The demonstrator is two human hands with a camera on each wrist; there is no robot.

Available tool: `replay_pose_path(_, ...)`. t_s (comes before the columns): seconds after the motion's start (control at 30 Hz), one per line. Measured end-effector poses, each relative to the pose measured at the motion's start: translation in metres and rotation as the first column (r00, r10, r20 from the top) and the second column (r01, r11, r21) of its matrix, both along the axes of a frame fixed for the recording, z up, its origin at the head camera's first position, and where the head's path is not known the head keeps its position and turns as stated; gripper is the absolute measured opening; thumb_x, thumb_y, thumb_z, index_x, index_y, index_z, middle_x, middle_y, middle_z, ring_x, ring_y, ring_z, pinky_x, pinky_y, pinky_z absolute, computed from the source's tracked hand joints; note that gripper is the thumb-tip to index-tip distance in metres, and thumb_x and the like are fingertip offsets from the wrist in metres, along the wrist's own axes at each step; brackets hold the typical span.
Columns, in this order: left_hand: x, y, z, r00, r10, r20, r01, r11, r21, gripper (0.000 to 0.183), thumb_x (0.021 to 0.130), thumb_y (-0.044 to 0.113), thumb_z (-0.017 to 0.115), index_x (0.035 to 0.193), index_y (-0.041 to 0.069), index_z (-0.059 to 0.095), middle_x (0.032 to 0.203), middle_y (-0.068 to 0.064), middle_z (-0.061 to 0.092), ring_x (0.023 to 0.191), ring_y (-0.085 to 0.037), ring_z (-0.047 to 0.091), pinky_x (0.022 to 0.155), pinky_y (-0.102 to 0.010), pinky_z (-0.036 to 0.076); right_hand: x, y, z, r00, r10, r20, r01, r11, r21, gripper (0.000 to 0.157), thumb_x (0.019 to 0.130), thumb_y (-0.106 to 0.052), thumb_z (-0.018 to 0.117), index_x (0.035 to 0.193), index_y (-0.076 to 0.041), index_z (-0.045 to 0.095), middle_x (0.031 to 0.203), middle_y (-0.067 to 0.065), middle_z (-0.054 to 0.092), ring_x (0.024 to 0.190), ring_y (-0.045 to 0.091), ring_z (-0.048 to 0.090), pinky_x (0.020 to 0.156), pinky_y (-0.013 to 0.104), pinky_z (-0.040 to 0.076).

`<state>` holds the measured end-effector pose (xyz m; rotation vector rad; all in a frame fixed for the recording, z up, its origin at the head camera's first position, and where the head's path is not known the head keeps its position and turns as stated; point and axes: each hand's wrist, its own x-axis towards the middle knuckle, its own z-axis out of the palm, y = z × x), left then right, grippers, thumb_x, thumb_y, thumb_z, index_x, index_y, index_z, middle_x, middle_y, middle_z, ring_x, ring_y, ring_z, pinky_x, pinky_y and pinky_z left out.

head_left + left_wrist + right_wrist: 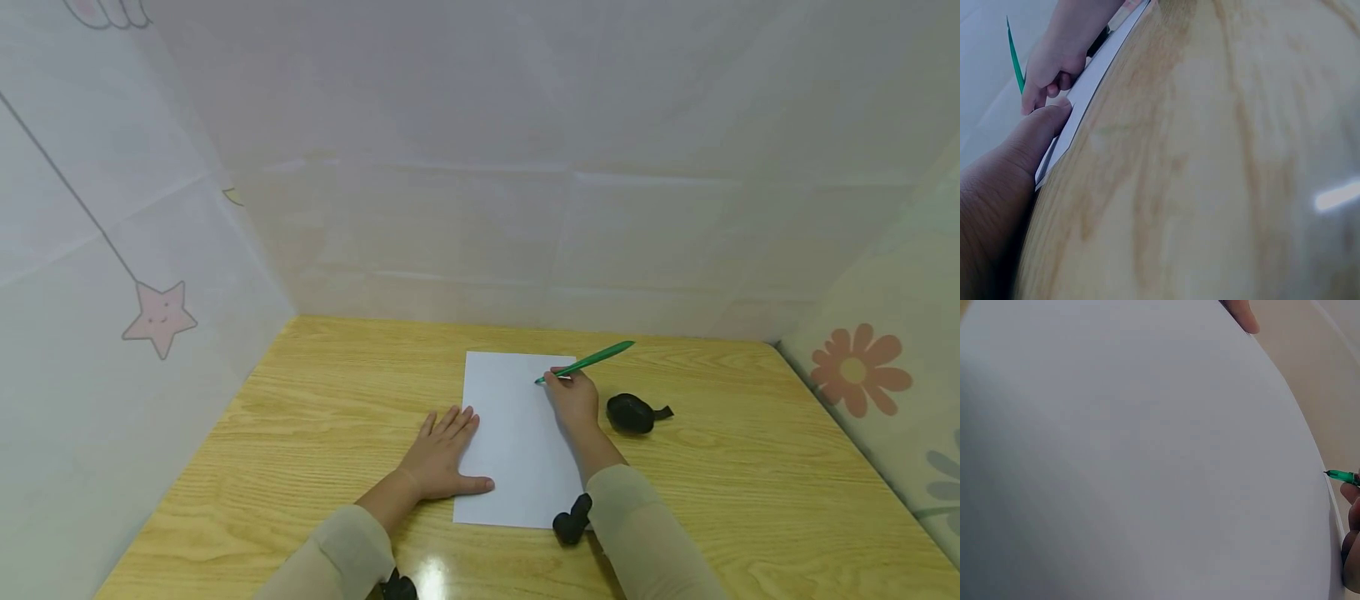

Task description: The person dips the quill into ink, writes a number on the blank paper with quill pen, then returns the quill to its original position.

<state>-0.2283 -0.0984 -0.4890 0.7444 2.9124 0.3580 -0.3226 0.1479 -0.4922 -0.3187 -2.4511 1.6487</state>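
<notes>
A blank white sheet of paper [517, 450] lies on the wooden table. My right hand [576, 402] pinches a green pen [600, 356] near its tip, over the upper right part of the sheet. In the right wrist view the dark point of the pen [1340, 476] is close to the paper [1166, 437]; whether it touches, I cannot tell. Spread flat, my left hand [441, 460] rests at the sheet's left edge, its thumb and fingertips on the paper. The left wrist view shows that thumb [1041, 128] on the paper's edge, with the right hand [1057, 62] beyond.
To the right of the sheet sits a round black object [631, 414] with a short strap or tab. The wooden table [337, 400] meets a pale cloth backdrop [480, 242] behind and at both sides. Black camera mounts [572, 521] hang by the sleeves.
</notes>
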Motion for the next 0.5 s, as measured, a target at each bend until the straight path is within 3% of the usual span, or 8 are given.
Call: replay_pose_path(0.5,-0.0004,-0.0002,-0.0009,1.0,0.003,-0.012,-0.003,1.0,-0.007,0.106,0.08,0.077,0.053,0.156,0.01,0.024,0.165,-0.007,0.018,0.154,-0.027,0.012,0.123,-0.055,0.007,-0.0014,-0.0033,-0.0003,1.0,0.007,0.015,-0.007,1.0,0.017,0.028,0.093,-0.028,0.065,0.11,-0.006,0.07,0.108,0.019,0.071,0.097,0.028,0.068,0.071,0.027,0.051)
